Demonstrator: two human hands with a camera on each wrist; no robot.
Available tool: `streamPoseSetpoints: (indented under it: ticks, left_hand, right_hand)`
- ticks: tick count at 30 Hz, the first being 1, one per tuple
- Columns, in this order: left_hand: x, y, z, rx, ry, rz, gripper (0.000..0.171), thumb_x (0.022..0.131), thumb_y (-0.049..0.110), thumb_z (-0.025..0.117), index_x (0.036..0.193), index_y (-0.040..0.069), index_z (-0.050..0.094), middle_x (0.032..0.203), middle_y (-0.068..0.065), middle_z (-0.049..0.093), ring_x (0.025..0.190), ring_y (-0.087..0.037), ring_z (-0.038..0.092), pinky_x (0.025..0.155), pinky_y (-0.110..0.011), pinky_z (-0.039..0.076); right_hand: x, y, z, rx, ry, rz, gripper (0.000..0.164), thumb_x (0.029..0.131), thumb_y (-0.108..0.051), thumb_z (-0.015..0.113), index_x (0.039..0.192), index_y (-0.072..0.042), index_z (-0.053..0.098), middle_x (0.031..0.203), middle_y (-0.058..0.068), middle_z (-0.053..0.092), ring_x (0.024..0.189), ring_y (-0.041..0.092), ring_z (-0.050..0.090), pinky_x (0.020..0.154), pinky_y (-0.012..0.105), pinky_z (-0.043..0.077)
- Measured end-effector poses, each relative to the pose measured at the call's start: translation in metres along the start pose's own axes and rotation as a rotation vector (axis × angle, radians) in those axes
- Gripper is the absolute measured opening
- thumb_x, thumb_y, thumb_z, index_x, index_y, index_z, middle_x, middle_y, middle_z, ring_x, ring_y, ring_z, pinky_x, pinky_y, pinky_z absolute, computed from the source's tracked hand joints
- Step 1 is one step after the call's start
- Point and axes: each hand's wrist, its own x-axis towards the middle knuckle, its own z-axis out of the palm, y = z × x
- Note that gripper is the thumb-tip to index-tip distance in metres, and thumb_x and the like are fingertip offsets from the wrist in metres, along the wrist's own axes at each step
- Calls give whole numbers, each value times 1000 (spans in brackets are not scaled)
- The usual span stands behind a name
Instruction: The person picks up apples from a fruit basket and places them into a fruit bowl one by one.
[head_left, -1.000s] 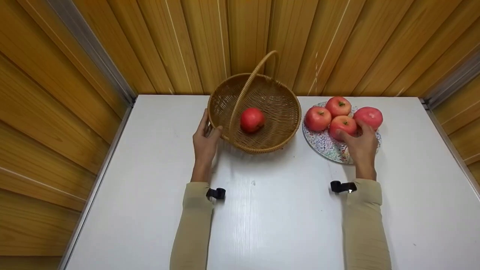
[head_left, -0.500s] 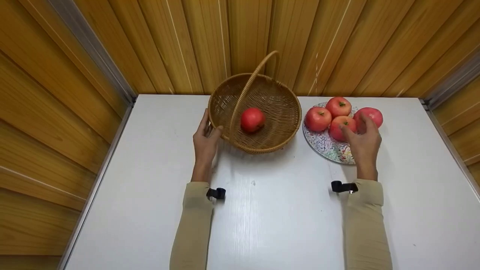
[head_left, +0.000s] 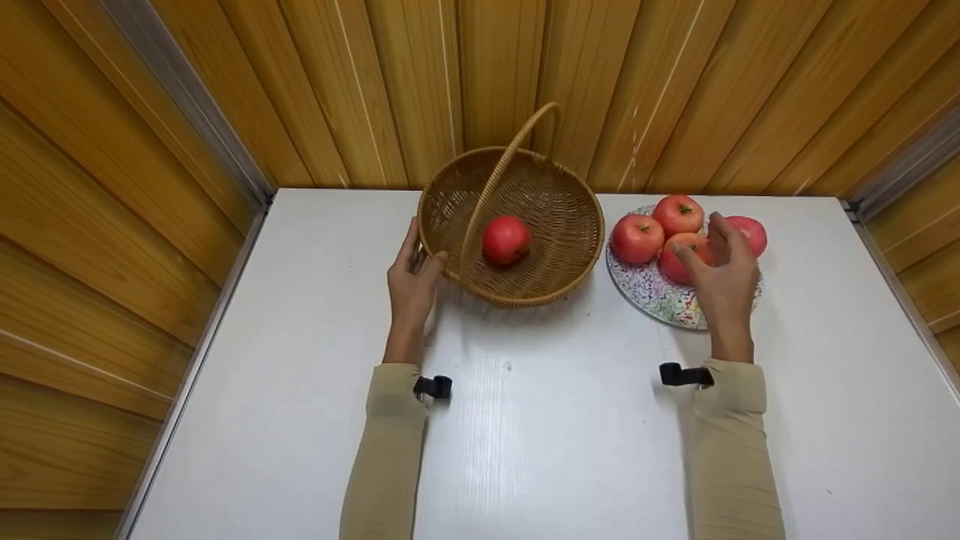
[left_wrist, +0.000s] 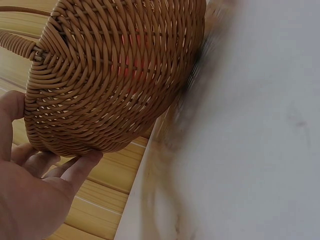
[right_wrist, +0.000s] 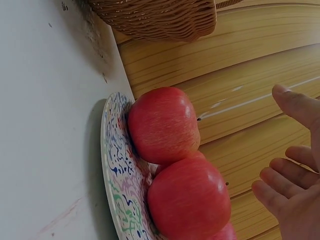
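A wicker basket (head_left: pixel 555 247) with an arched handle stands at the back of the table, one red apple (head_left: pixel 506 241) inside it. My left hand (head_left: pixel 411 292) holds the basket's left side, thumb at the rim and fingers against the outer wall, as the left wrist view shows. To the right, a colourful patterned plate (head_left: pixel 651 296) bears several apples (right_wrist: pixel 189 197). Above the plate's front and right apples hovers my right hand (head_left: pixel 726 289), thumb and fingers spread apart, holding nothing. In the right wrist view a gap separates this hand (right_wrist: pixel 295 175) from the apples.
The white table (head_left: pixel 525 427) ends at a wood-panelled wall (head_left: pixel 495 67) right behind the basket and plate. A second panelled wall (head_left: pixel 97 262) runs along the left side. The basket's handle (head_left: pixel 499 172) rises over its opening.
My right hand has lifted off from between the front and right apples and its fingers have moved slightly up. The left hand and the basket stay where they were.
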Motion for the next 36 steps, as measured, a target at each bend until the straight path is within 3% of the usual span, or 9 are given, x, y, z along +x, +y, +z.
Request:
streamPoseSetpoints:
  ticks: [15,24,31,36]
  left_hand:
    - [0,-1,-1,-3,11,-1,71,101,2,68,165,14,41,168,-5,39,149,-27,45,111,-31,49]
    - [0,-2,0,34,-10,24,72,101,7,69,166,12,38,168,-5,39,148,-27,46,112,-30,48]
    - [2,0,0,41,-3,14,72,101,4,70,166,12,39,167,-3,40,148,-25,46,110,-30,49]
    - [2,2,1,41,-3,13,72,101,5,71,165,16,41,167,-3,40,148,-25,47,111,-29,49]
  right_hand:
    - [-10,-26,27,4,-117,-58,77,94,-24,84,160,-11,48,160,6,50,147,26,48,116,38,44]
    - [-13,-35,45,44,-170,-218,74,88,-7,88,153,0,55,153,14,56,141,33,54,114,44,47]
    - [-11,-49,58,-26,-222,-302,75,87,-17,91,152,-5,58,153,10,57,140,27,55,112,49,48]
    - [-11,-60,71,-60,-269,-381,76,86,-18,92,152,-3,58,151,12,59,141,26,53,114,45,47]
